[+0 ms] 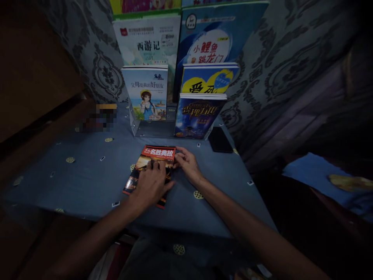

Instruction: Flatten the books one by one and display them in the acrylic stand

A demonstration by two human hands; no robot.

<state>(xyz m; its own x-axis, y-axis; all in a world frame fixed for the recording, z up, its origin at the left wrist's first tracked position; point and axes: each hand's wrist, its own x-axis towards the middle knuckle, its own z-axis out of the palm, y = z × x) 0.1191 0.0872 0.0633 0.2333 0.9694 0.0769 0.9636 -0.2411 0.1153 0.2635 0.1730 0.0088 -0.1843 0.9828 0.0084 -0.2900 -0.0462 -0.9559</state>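
Note:
A book (159, 152) with a red title band and a dark, orange-lit cover lies closed on the cloth-covered table, slightly tilted. My left hand (151, 182) rests on its lower cover with fingers stretched out, hiding part of the picture. At the book's upper right edge, my right hand (189, 165) has its fingers curled in and pinching the edge. Just beyond stands a clear rack (151, 130) of upright books, among them a dark blue book (199, 116) and a light blue book (148, 87) with a girl on it.
A black phone (220, 140) lies right of the rack. Far left on the table (84, 175) is a blurred, pixelated object (99, 118). Patterned curtains (107, 70) hang behind. Lower right, beyond the table's edge, is a blue cloth-like surface (314, 175).

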